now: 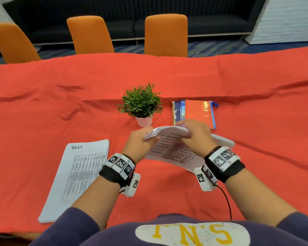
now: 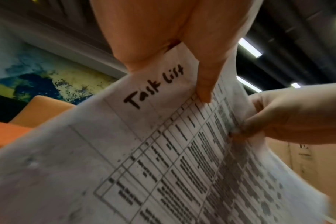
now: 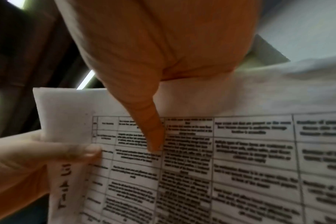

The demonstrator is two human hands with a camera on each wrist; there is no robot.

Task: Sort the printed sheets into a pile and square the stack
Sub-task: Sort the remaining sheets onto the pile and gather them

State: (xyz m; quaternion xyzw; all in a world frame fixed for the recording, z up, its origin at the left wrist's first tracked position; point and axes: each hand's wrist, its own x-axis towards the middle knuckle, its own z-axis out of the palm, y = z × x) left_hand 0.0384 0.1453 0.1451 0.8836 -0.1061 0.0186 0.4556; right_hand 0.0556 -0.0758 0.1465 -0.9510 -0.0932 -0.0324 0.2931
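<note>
A bundle of printed sheets is lifted off the red cloth at the table's centre, bent over at its far end. My left hand pinches its far left corner, thumb on the "Task list" heading. My right hand grips the curled top edge, thumb lying on the printed table. The same sheets fill the right wrist view. A second pile of printed sheets, headed "Task list", lies flat at the left, apart from both hands.
A small potted plant stands just beyond the hands. Stacked books with an orange cover lie to its right. Orange chairs line the far side of the red tablecloth. A cable trails from the right wrist.
</note>
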